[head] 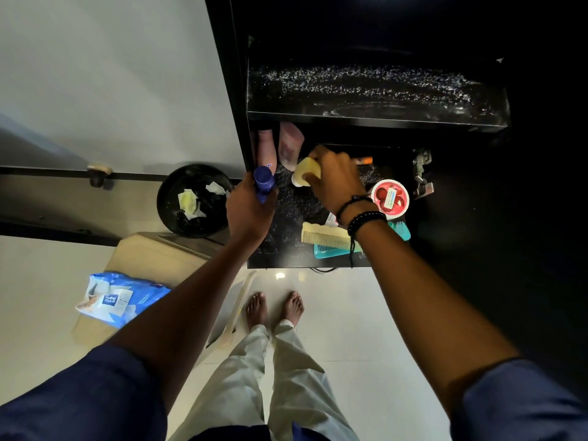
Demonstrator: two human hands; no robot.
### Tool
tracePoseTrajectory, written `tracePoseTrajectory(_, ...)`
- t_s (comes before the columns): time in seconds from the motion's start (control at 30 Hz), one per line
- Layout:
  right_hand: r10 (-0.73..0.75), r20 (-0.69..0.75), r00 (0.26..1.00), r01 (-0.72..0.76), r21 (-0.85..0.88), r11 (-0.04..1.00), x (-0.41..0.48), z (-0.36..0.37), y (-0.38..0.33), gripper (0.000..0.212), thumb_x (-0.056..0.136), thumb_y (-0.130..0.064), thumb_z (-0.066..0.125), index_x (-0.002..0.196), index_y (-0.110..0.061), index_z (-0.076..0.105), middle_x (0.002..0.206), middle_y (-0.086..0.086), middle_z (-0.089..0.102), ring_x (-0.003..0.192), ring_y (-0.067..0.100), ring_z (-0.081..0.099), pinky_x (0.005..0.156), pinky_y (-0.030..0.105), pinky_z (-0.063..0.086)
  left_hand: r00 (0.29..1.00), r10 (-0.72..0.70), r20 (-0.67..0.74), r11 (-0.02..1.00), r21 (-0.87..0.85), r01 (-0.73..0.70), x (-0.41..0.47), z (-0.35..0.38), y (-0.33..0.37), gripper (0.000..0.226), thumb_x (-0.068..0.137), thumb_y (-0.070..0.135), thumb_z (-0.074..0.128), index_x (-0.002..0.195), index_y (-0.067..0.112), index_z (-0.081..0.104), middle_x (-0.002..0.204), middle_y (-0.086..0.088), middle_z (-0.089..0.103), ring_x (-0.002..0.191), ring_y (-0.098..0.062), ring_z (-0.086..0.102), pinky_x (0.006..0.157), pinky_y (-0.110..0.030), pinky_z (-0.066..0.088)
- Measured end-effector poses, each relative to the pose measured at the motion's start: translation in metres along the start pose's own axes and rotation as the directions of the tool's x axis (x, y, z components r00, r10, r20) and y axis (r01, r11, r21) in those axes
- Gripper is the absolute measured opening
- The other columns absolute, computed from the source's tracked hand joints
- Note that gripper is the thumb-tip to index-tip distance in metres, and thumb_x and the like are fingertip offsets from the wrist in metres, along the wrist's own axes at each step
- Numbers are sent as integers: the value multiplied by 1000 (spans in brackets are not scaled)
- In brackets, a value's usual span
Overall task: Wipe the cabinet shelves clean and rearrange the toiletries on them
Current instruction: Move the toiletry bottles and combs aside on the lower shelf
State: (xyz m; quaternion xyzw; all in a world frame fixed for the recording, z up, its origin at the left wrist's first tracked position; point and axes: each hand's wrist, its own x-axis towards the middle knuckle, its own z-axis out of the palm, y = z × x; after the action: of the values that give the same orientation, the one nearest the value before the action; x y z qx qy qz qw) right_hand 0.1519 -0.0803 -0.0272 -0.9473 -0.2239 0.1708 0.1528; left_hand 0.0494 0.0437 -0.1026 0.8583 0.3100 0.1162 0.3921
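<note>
Lower shelf (286,230) of the black cabinet carries the toiletries, a bottle in each hand.
The left hand (249,208) grips a blue bottle (264,183) at the shelf's left edge. The right hand (337,181) curls round a yellow bottle (304,173) just beside it. Two pink bottles (266,148) sit at the back left. A red-lidded tub (389,197) is right of the wrist, and a cream comb (324,235) overlaps a teal comb (331,250) in front. White flecks speckle the upper shelf (375,90). A wipes pack (121,297) lies near a black bin (194,202).
</note>
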Motion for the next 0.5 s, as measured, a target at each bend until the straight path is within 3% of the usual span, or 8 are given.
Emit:
tracePoseTrajectory(0.17,-77,57,995,83,-113,990,15,23,-16,32,93,-12,55,124,-7,52,113,24,61,106,43,57,79,41,48,999,45,32,999,-5,-44,-1,-4,-5,36,81,37,69,109,17,57,100,-2,70,87,-19,65,76,-38,53)
tracePoseTrajectory(0.3,-112,71,991,123,-177,976,26,32,-24,25,95,-5,47,118,-2,56,113,24,62,106,42,58,77,38,47,994,73,80,997,22,-75,-2,-8,-9,45,79,35,72,116,16,55,109,-2,68,94,-18,63,80,-35,52)
tracePoseTrajectory(0.5,-136,50,990,141,-132,981,37,38,-23,24,92,-9,55,115,-5,59,111,21,64,104,39,60,75,35,47,993,61,100,998,23,-63,-7,-11,-9,48,78,33,74,118,15,54,112,-3,67,95,-18,62,81,-30,49)
